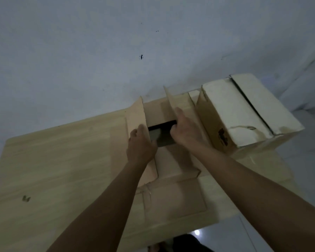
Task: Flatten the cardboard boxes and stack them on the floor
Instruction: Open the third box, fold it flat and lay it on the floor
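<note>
An open brown cardboard box (171, 160) sits on the wooden table (62, 170) with its top flaps standing up and a dark opening in the middle. My left hand (141, 144) curls its fingers over the left flap's edge at the opening. My right hand (185, 130) lies against the right upright flap, fingers reaching along it and the thumb hooked at the opening's rim. A second, closed, pale cardboard box (244, 113) stands to the right, touching or very near the first.
The table stands against a plain white wall (116, 51). A flat cardboard flap (176, 199) lies toward me on the table. Glossy floor tile (244, 235) shows below the table's near right edge. The table's left half is bare wood.
</note>
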### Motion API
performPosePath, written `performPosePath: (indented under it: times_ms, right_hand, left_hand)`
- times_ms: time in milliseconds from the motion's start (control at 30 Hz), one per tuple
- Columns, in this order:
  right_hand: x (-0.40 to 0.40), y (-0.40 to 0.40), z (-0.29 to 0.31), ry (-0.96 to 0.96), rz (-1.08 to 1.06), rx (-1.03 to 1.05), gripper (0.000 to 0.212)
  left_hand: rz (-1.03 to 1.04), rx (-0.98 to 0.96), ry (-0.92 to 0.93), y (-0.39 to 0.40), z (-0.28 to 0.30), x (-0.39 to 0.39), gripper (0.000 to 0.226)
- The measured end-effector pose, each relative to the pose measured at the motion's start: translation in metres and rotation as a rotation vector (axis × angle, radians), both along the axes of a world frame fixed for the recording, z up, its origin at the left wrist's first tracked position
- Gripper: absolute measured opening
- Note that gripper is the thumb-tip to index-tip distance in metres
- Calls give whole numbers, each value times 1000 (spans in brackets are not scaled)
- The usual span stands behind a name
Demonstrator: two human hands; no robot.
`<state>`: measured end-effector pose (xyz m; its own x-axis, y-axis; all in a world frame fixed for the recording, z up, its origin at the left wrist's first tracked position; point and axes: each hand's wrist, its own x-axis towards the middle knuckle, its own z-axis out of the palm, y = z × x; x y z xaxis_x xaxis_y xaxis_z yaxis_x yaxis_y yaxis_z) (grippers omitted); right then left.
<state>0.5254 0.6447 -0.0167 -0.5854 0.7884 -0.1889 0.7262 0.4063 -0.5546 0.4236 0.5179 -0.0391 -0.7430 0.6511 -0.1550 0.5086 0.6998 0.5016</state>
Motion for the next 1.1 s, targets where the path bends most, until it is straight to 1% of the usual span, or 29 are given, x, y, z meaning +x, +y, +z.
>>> performPosePath:
  times_ms: [67,167,233,267,333,367,433,500,600,700,767,800,867,933,967,1000,1033,1067,1100]
  right_hand:
    - [7,17,8,-31,-46,35,79]
    - [12,31,8,-148,9,242,83]
    - [9,35,0,-237,63,340,86]
    - [8,36,-2,-264,83,350,86]
    - [8,44,0,-240,89,265,82]
    - [10,49,1,-205,78,196,81]
    - [16,58,-1,-153,32,140,81]
    - [21,59,-6,-199,-31,131,80]
    - [16,48,-20,-349,-100,95,85]
    - [4,36,-38,-364,-177,-51,89]
    - [-4,28,-54,-378,-206,-149,87]
    - [-8,25,-62,-384,-198,-191,88]
    - [-15,17,-72,-346,-194,-276,101]
    - [-20,13,-82,-296,-225,-328,114]
    - [-22,12,-85,-278,-233,-334,113]
    - [-24,11,-87,-268,-225,-328,104]
    - [-26,10,-87,-261,-199,-316,90]
    - [-28,8,-86,-259,-159,-306,72]
    - [-31,6,-82,-258,-128,-297,60]
  left_hand:
    - [-19,-21,22,-1,1,-2,44]
    - [16,-25,1,1,7,-7,35]
    - [50,-18,-15,-2,9,-12,39]
    - [55,-3,-22,-4,10,-15,43]
    - [76,12,-51,-9,15,-24,47]
    - [102,15,-69,-12,18,-29,46]
    - [168,29,-89,-18,24,-40,42]
    - [226,33,-85,-26,27,-53,36]
    - [291,28,-76,-39,23,-64,34]
    - [314,27,-36,-54,19,-75,33]
    - [295,39,6,-66,18,-85,37]
    - [267,41,50,-72,17,-90,45]
    - [175,1,205,-86,14,-100,64]
    - [115,-107,344,-96,7,-109,70]
    - [107,-171,374,-100,-1,-115,71]
    - [109,-238,377,-103,-9,-120,72]
    - [118,-306,350,-104,-18,-124,77]
    - [129,-361,292,-104,-27,-127,85]
    - [146,-394,211,-101,-36,-128,95]
